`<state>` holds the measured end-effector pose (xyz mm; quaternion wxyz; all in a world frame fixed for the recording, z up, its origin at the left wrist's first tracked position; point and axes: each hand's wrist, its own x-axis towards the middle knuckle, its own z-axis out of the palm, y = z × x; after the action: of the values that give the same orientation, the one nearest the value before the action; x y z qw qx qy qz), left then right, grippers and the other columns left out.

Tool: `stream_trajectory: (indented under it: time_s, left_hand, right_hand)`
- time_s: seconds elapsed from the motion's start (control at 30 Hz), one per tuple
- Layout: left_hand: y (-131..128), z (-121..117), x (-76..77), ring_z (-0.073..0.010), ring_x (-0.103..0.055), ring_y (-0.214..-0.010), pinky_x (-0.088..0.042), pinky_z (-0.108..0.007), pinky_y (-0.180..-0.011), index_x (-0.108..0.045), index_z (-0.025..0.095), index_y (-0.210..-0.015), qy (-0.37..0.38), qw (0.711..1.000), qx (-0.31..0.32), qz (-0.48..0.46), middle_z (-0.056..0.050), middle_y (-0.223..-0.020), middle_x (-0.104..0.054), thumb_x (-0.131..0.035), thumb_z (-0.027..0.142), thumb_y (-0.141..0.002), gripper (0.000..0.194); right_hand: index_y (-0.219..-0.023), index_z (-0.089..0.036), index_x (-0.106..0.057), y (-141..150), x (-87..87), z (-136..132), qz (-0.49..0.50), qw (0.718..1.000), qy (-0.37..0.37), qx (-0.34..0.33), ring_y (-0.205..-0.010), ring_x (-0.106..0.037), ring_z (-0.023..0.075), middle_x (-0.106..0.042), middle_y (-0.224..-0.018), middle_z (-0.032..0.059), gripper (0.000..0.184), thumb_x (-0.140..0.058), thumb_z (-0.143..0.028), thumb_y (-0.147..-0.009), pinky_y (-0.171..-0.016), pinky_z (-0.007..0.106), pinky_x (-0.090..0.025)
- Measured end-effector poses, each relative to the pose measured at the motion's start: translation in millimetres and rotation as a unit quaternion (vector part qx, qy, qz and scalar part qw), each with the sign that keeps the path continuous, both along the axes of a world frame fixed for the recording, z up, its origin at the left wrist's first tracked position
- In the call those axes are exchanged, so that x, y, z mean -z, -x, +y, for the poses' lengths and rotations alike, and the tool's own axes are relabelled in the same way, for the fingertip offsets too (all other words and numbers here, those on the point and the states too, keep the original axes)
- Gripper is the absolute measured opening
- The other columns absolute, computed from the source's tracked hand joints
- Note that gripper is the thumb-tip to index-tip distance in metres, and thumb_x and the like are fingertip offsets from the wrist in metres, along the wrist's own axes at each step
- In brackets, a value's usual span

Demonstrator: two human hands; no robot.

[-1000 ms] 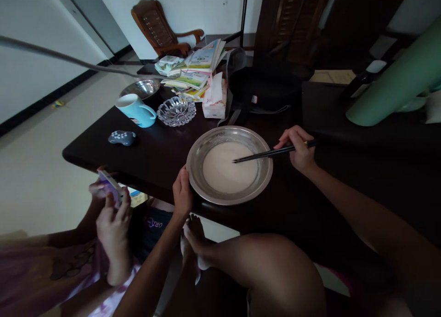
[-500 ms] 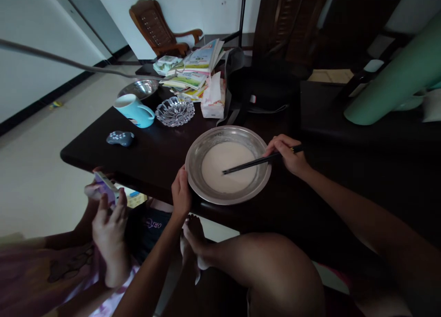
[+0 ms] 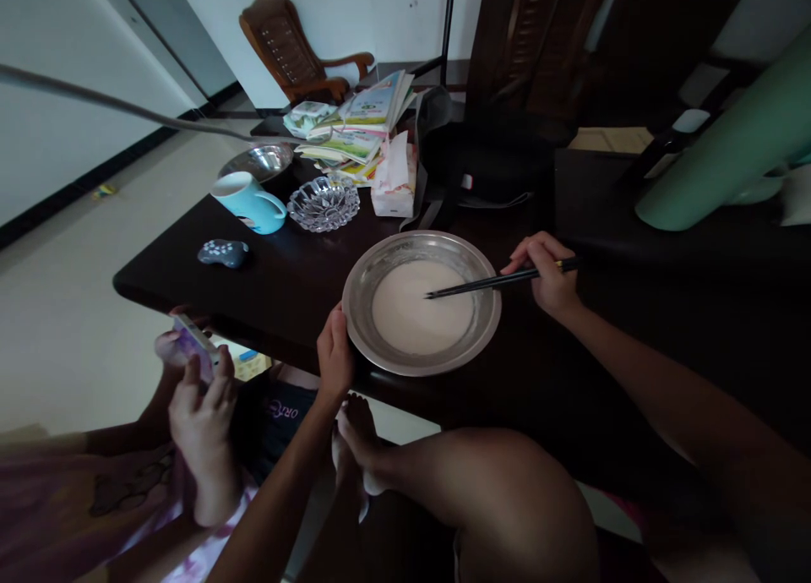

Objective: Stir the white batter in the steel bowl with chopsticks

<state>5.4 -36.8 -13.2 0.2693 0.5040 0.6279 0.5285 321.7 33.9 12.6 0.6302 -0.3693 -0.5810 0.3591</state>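
A metal bowl [image 3: 360, 336] stands near the front edge of the dark table, with a pale, milky batter [image 3: 411, 321] inside. My left hand [image 3: 334, 351] grips the bowl's left rim, its fingers partly hidden behind the wall. In my right hand [image 3: 546, 270], to the right of the bowl, is a pair of black chopsticks [image 3: 491, 283]. They slant left over the rim, and their tips reach the batter near its middle.
Left on the table [image 3: 171, 287] are a game controller [image 3: 223, 253], a blue mug [image 3: 248, 203], a glass dish [image 3: 324, 204] and another metal bowl [image 3: 269, 159]. Behind are a tissue box [image 3: 394, 186], booklets [image 3: 367, 114] and a black bag [image 3: 500, 160]. A person's hand [image 3: 203, 414] holds a phone [image 3: 196, 338].
My right hand has shifted right and slightly up with the chopsticks, so their tips moved right and up across the batter. My left hand stays on the bowl.
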Motion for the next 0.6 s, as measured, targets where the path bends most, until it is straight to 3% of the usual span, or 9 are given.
stream_trajectory:
  time_s: [0.1, 0.23, 0.33, 0.4, 0.5, 0.6]
  left_hand:
    - [0.1, 0.2, -0.3, -0.0245, -0.064, -0.112, -0.047, -0.034, -0.099, -0.070, 0.015, -0.118, -0.001, 1.000, -0.003, 0.004, -0.010, -0.116, -0.072, -0.040, 0.065, -0.094, 0.063]
    - [-0.5, 0.4, -1.5, -0.0248, -0.064, -0.111, -0.047, -0.035, -0.098, -0.069, 0.015, -0.117, -0.002, 1.000, -0.009, 0.009, -0.010, -0.115, -0.072, -0.039, 0.066, -0.093, 0.064]
    - [-0.9, 0.6, -1.8, -0.0245, -0.064, -0.111, -0.048, -0.034, -0.098, -0.070, 0.015, -0.117, -0.003, 1.000, -0.004, 0.008, -0.010, -0.115, -0.072, -0.040, 0.066, -0.093, 0.064]
    - [-0.9, 0.7, -1.8, -0.0245, -0.064, -0.111, -0.048, -0.034, -0.098, -0.070, 0.015, -0.117, -0.002, 1.000, -0.005, 0.009, -0.010, -0.116, -0.072, -0.040, 0.066, -0.093, 0.064]
    - [-0.9, 0.6, -2.1, -0.0244, -0.064, -0.111, -0.048, -0.034, -0.098, -0.070, 0.015, -0.115, -0.001, 1.000, -0.010, 0.008, -0.010, -0.115, -0.073, -0.041, 0.067, -0.092, 0.063]
    - [-1.1, 0.5, -2.6, -0.0243, -0.064, -0.111, -0.047, -0.034, -0.098, -0.070, 0.016, -0.115, 0.001, 1.000, -0.011, 0.008, -0.010, -0.115, -0.073, -0.041, 0.066, -0.093, 0.063]
  right_hand:
    - [-0.075, -0.022, -0.068, 0.4, 0.4, -1.3, 0.004, 1.000, 0.010, -0.027, -0.050, -0.065, 0.0140, -0.066, -0.058, -0.0015, 0.036, -0.060, -0.053, -0.091, -0.049, 0.027, -0.050]
    - [-0.079, -0.022, -0.071, 1.6, -1.7, -2.9, -0.069, 0.996, -0.001, -0.048, -0.067, -0.071, 0.0168, -0.072, -0.067, 0.0010, 0.032, -0.062, -0.049, -0.091, -0.064, 0.031, -0.056]
    - [-0.076, -0.022, -0.069, 0.3, -2.0, -1.2, -0.010, 1.000, -0.016, -0.002, -0.054, -0.067, 0.0131, -0.068, -0.060, -0.0014, 0.034, -0.059, -0.049, -0.093, -0.053, 0.026, -0.051]
    - [-0.076, -0.022, -0.069, 0.5, -1.3, -1.0, 0.013, 1.000, -0.016, -0.013, -0.047, -0.063, 0.0120, -0.066, -0.055, -0.0023, 0.035, -0.057, -0.050, -0.094, -0.047, 0.024, -0.046]
    - [-0.080, -0.022, -0.071, 2.2, -0.8, -2.6, -0.047, 0.997, -0.003, -0.064, -0.058, -0.069, 0.0151, -0.070, -0.062, -0.0001, 0.033, -0.059, -0.050, -0.093, -0.056, 0.028, -0.053]
    - [-0.079, -0.022, -0.072, 1.5, -0.6, -2.2, -0.072, 0.997, -0.002, -0.037, -0.067, -0.071, 0.0165, -0.072, -0.068, 0.0010, 0.032, -0.062, -0.049, -0.091, -0.064, 0.030, -0.056]
